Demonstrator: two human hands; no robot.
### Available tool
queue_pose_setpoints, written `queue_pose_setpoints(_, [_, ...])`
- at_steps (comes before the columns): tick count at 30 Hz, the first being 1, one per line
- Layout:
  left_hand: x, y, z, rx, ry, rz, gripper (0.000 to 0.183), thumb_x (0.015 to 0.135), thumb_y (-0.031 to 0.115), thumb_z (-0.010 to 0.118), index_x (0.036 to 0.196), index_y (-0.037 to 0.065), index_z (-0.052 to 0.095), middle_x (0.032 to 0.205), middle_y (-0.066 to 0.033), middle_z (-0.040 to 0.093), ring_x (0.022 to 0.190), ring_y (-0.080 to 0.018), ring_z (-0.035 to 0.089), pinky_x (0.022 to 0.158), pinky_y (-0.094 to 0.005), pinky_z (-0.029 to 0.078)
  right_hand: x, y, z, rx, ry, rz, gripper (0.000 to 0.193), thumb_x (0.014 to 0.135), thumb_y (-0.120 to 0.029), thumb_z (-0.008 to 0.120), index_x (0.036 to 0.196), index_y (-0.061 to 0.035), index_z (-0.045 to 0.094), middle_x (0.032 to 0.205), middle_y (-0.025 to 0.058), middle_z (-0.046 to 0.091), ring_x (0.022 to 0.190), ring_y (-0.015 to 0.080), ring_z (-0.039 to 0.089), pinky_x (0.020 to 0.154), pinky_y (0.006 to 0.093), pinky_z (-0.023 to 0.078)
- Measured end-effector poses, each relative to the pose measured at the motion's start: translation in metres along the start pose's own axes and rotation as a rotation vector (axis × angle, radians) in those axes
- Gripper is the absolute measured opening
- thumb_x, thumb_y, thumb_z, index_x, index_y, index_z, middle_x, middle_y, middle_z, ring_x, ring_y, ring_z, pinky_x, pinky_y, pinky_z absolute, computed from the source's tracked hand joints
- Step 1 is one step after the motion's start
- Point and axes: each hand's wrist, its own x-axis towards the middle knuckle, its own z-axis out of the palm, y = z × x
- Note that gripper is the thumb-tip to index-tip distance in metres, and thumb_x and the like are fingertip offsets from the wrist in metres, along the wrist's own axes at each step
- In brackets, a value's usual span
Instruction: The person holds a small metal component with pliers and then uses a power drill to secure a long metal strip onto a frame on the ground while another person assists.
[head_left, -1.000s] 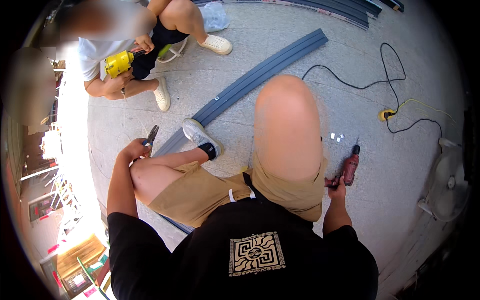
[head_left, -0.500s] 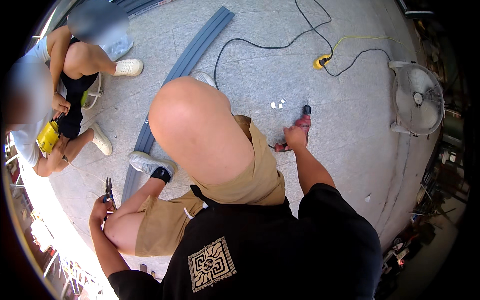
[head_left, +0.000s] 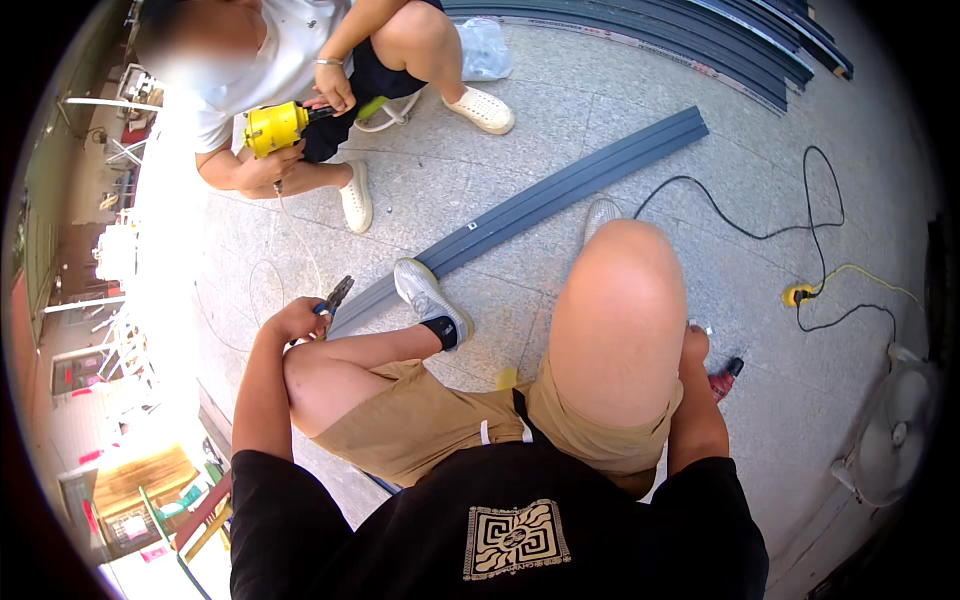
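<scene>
My left hand (head_left: 297, 320) is closed round the handles of a pair of pliers (head_left: 341, 292), beside my left knee, with the dark jaws pointing up and away. My right hand (head_left: 694, 345) is low at the outer side of my raised right knee, which covers part of it; its fingers are mostly hidden. Small white pieces (head_left: 709, 330) show right by its fingertips. Just right of my right forearm lies a red power drill (head_left: 722, 384) with a black chuck, partly covered by the arm. A long grey grooved profile (head_left: 560, 198) lies on the floor beneath my left shoe.
At the left front a crouching person (head_left: 300, 60) holds a yellow power tool (head_left: 274, 128). More dark profiles (head_left: 690, 45) are stacked at the back. A black cable (head_left: 745, 228) runs to a yellow socket (head_left: 797, 295), and a fan (head_left: 890, 440) stands at the right.
My view has swung to the left. My right hand has let go of the drill and moved to beside my right knee, near the white pieces. The pliers stay in my left hand.
</scene>
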Motion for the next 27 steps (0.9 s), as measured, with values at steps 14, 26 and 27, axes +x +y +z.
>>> queue_pose_setpoints(14, [-0.025,0.065,-0.008,-0.021,0.176,0.508,0.024,0.109,0.024,0.062,0.098,0.003,0.065,0.08,-0.0048,0.067,0.074,-0.0167,0.066,0.071,-0.0365,0.058,-0.06,-0.353,-0.245,1.129,0.287,-0.478,0.029,0.098,-0.024,0.084,0.114,-0.0032,0.071,0.094,0.0,0.069,0.08,0.0078,0.06,0.073,0.0253,0.051])
queue_pose_setpoints(26, [-0.084,0.132,0.0,-0.454,0.141,0.923,0.034,0.114,0.033,0.058,0.094,0.005,0.06,0.083,-0.0025,0.067,0.076,-0.0141,0.066,0.075,-0.0339,0.06,-0.349,-0.57,-0.264,0.695,-0.529,-1.238,0.02,0.099,-0.018,0.082,0.106,-0.0017,0.075,0.088,-0.0035,0.069,0.078,0.0039,0.059,0.069,0.0222,0.048])
queue_pose_setpoints(27, [-0.087,0.135,0.0,-0.422,0.163,0.954,0.035,0.114,0.033,0.058,0.093,0.005,0.06,0.083,-0.0024,0.067,0.075,-0.0143,0.066,0.075,-0.0342,0.059,-0.355,-0.569,-0.251,0.69,-0.597,-1.183,0.02,0.098,-0.019,0.082,0.106,-0.002,0.075,0.087,-0.0032,0.069,0.077,0.0041,0.059,0.069,0.0228,0.048])
